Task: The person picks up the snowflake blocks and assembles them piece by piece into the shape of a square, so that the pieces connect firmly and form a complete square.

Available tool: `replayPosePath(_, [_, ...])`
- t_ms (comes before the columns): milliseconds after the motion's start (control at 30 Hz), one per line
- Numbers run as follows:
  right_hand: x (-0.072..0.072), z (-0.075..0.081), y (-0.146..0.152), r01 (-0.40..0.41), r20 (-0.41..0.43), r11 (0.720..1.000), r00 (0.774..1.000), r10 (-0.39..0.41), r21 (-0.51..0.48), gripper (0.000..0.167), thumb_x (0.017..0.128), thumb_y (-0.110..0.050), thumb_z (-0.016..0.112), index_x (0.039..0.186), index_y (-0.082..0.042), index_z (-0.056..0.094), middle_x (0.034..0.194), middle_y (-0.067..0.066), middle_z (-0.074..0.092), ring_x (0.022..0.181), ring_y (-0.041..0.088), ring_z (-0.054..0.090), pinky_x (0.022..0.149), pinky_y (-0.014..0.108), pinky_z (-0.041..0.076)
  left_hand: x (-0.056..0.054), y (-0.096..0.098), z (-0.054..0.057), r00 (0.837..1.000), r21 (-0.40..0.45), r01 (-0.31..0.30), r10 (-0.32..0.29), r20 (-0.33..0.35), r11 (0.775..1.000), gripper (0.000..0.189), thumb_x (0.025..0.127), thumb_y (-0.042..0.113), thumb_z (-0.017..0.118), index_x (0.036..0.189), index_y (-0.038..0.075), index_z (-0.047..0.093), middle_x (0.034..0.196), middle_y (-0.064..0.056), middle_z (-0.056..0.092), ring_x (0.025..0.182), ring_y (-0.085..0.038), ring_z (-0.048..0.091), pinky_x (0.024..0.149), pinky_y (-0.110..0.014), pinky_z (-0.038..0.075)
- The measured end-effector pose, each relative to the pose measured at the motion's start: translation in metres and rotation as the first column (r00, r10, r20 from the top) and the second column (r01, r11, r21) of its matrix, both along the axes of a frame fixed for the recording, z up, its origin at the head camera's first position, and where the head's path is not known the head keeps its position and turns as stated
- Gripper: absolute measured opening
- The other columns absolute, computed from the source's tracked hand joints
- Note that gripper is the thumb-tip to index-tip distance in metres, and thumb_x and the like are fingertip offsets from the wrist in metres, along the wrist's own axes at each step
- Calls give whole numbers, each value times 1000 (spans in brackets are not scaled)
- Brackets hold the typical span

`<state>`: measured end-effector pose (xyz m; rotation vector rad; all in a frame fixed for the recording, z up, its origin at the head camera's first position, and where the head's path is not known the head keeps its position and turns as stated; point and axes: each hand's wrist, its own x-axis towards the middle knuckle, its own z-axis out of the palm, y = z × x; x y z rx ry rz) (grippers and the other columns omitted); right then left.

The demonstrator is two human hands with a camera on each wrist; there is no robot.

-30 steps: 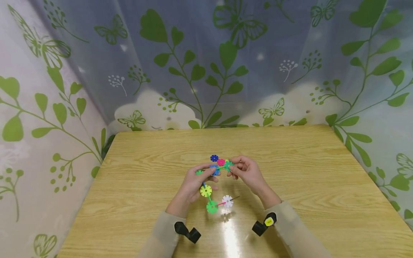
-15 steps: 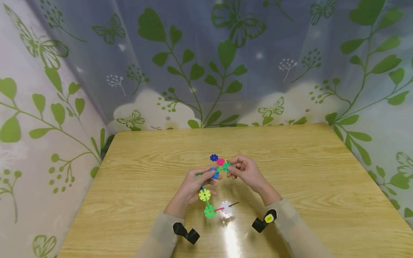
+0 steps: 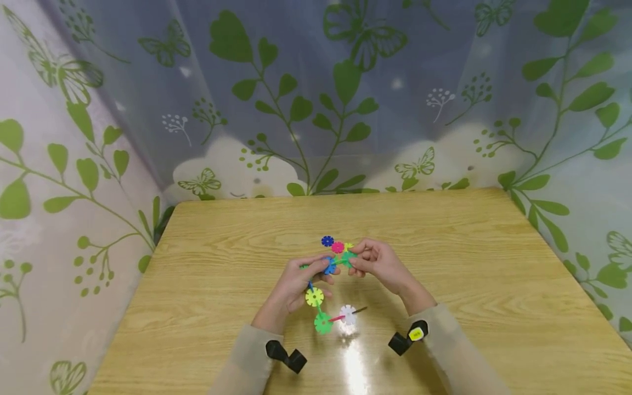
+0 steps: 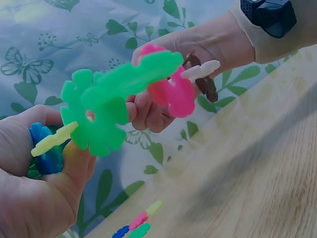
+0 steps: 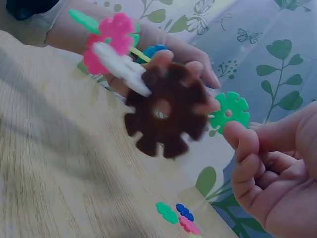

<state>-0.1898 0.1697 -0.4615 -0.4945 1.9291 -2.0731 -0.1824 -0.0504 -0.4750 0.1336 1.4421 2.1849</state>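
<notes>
A chain of interlocking notched plastic discs hangs from my left hand, which grips a blue disc between thumb and fingers. Below it dangle a yellow disc, a green disc, a pink disc seen edge-on from the head, a white disc and a brown disc at the end. My right hand pinches another green disc by its edge with thumb and index finger, close beside the blue one. Part of the chain is hidden behind the left hand.
Loose discs lie on the wooden table beyond the hands: navy, pink, yellow and green. A curtain with leaves and butterflies rises behind the table. Each sleeve carries a black wrist camera.
Both hands stay nearly in place, the blue and green discs close together between them. The dangling part of the chain has sunk slightly and sways a little.
</notes>
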Motion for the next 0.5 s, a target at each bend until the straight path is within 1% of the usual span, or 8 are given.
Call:
replayPosePath(133, [0, 3, -7, 45, -7, 999, 999, -45, -1, 19, 90, 1, 58, 104, 12, 52, 74, 11, 67, 63, 19, 61, 58, 26, 54, 0, 0, 1, 999, 7, -35, 35, 13, 999, 53, 87, 28, 67, 129, -1, 53, 107, -22, 63, 77, -16, 64, 64, -37, 59])
replayPosePath(233, [-1, 5, -11, 70, -7, 997, 998, -70, 17, 20, 90, 1, 58, 106, 11, 53, 76, 11, 67, 64, 20, 61, 60, 29, 55, 0, -1, 1, 998, 10, -56, 56, 23, 998, 56, 86, 29, 68, 130, -1, 52, 108, -22, 62, 81, -18, 65, 73, -47, 56])
replayPosePath(333, [-2, 7, -13, 95, -28, 994, 995, -93, 62, 23, 91, -1, 57, 112, 10, 53, 79, 14, 66, 64, 18, 60, 62, 32, 55, 0, -2, -1, 998, 39, -55, 54, 16, 998, 55, 87, 29, 67, 131, 0, 51, 109, -21, 62, 86, -21, 65, 83, -55, 50])
replayPosePath(400, [-2, 6, -13, 115, -43, 990, 993, -112, 85, 26, 92, -2, 56, 116, 7, 54, 82, 17, 66, 63, 16, 59, 63, 33, 56, 1, -1, -2, 999, 68, -49, 49, 0, 996, 54, 88, 27, 66, 131, -1, 50, 109, -22, 62, 87, -22, 65, 87, -56, 48])
replayPosePath(500, [-4, 6, -12, 134, -53, 987, 990, -130, 91, 29, 93, -6, 56, 121, 1, 56, 85, 20, 64, 64, 15, 58, 65, 37, 56, 2, -1, -3, 999, 101, -36, 40, -34, 994, 49, 90, 24, 63, 128, -4, 51, 109, -22, 62, 87, -23, 65, 87, -53, 49])
